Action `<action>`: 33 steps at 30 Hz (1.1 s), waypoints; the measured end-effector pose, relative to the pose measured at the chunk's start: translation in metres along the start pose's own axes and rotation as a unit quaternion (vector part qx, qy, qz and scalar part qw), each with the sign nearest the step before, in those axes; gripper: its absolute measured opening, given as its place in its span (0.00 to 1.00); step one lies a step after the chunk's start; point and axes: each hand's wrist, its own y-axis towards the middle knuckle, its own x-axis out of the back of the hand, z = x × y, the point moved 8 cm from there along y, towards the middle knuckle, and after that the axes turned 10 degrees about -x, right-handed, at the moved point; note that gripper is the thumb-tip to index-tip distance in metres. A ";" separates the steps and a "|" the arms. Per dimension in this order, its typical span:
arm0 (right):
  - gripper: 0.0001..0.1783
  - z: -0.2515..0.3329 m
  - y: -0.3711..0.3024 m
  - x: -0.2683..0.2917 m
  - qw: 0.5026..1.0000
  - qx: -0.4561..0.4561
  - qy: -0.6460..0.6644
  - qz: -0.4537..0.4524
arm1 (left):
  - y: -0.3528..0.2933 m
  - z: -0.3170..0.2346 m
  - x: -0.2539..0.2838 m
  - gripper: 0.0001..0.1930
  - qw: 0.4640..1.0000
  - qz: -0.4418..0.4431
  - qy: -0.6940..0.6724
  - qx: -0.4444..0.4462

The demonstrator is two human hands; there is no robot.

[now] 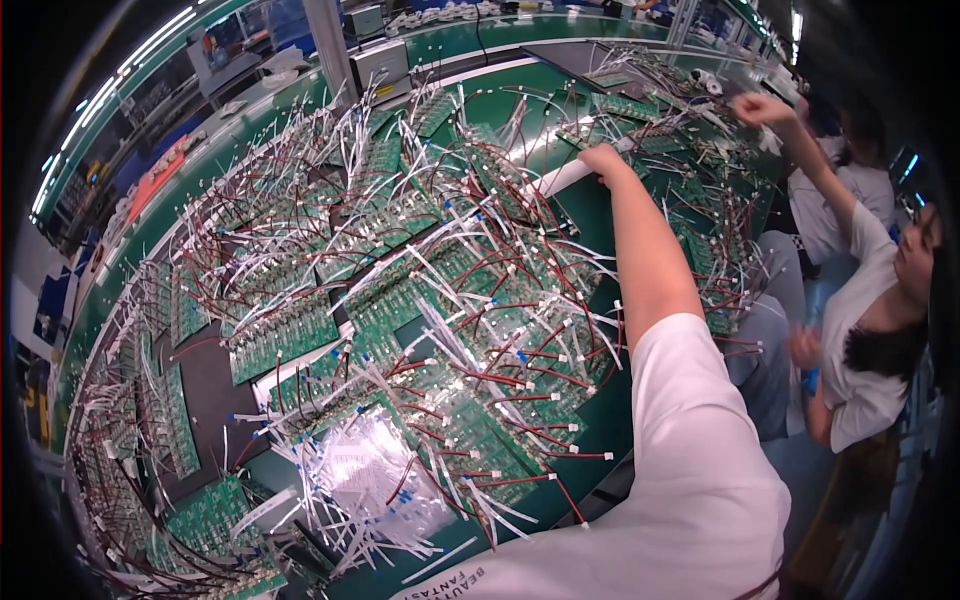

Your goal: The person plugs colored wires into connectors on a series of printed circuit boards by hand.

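My right arm stretches far out across the bench. At its end my right hand [603, 160] is closed on a long, pale white flat piece [561, 179]; its exact kind I cannot make out. That piece slants down to the left, over the edge of a pile of green circuit boards [455, 270] with white and dark red wires. Most of my fingers are hidden behind the back of the hand. My left hand is out of the picture. Close to my body, a clear plastic bag [365, 465] lies among wires with blue and white ends.
More wired boards [280, 335] are heaped to the left, partly on dark trays [212, 400]. A metal post [328, 45] and a grey box [380, 65] stand at the far side. On the right a co-worker [870, 340] sits close, with another person [840, 190] beyond.
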 end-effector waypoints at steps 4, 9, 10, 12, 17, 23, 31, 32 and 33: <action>0.24 0.012 -0.022 0.005 1.000 -0.023 -0.009 0.016 | -0.006 -0.010 0.009 0.14 1.000 -0.009 0.016 -0.016; 0.18 0.048 -0.020 0.046 0.997 0.021 0.060 -0.045 | -0.013 -0.008 0.041 0.10 0.984 -0.052 0.166 -0.038; 0.19 0.002 0.035 0.172 0.969 0.035 0.170 -0.176 | 0.012 0.024 0.033 0.11 0.987 0.041 0.152 -0.019; 0.13 0.070 -0.043 0.121 0.957 0.151 0.234 -0.081 | -0.004 0.043 0.005 0.10 0.986 0.070 0.148 0.034; 0.10 0.138 -0.334 0.089 0.844 0.365 0.391 0.049 | -0.036 0.062 0.000 0.10 0.994 0.053 0.097 0.022; 0.16 0.047 -0.615 -0.045 0.764 0.214 0.332 0.509 | -0.079 0.068 -0.014 0.12 0.992 0.112 0.042 0.036; 0.21 0.047 -0.672 -0.117 0.666 0.105 0.495 0.548 | -0.117 0.082 -0.004 0.36 0.946 0.302 0.065 0.100; 0.21 0.052 -0.670 -0.121 0.668 0.113 0.476 0.561 | -0.117 0.082 0.003 0.37 0.942 0.300 0.015 0.150; 0.21 0.057 -0.669 -0.126 0.669 0.120 0.456 0.574 | -0.116 0.084 0.009 0.39 0.933 0.297 -0.035 0.200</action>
